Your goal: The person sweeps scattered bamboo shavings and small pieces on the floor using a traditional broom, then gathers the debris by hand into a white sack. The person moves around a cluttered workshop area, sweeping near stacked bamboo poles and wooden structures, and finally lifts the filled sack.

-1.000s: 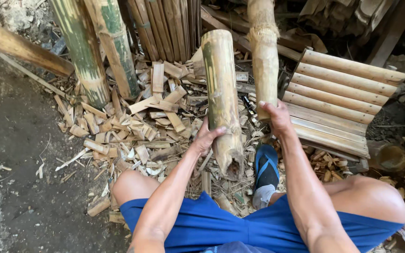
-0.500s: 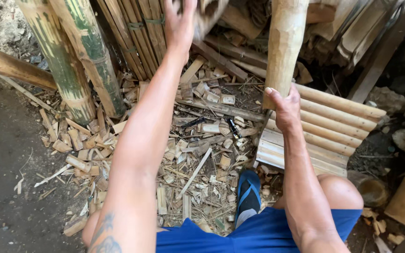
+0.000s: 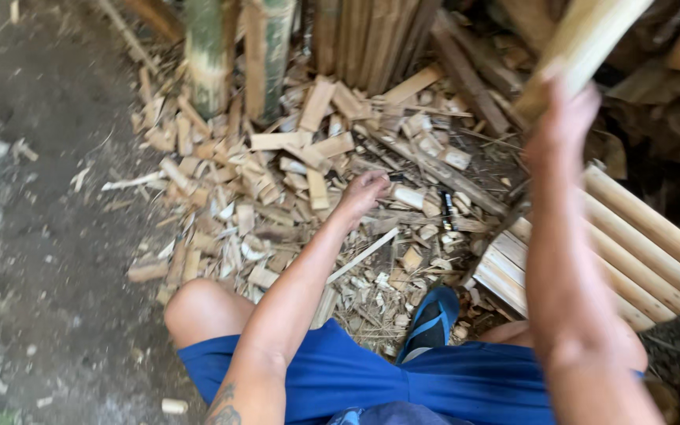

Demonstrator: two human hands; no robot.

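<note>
A dirt floor [image 3: 49, 260] is seen from above, littered across its middle with a heap of split bamboo offcuts and chips [image 3: 277, 197]. Green bamboo poles [image 3: 210, 47] are stood upright at the top edge, with a bundle of brown slats [image 3: 371, 35] leaned just beside them. At the right, a low panel of pale bamboo rods laid side by side [image 3: 639, 244] is set on the ground, and a blue sandal [image 3: 428, 321] is worn on a foot just in front of it. Blue shorts [image 3: 371, 378] are seen at the bottom of the view.

The left hand [image 3: 362, 194] is stretched down into the heap, its fingers curled loosely and resting on the chips; whether any piece is actually gripped cannot be told. A small dark object [image 3: 449, 211] lies near it among the scraps, too small to be identified.

The right hand [image 3: 564, 118] is raised high at the right, blurred, with its fingers pressed against the lower end of a pale bamboo piece [image 3: 584, 43] that is tilted up towards the top edge. The piece is held well above the heap, apart from the left hand. How firmly the fingers are wrapped round it is hidden by the blur.
</note>
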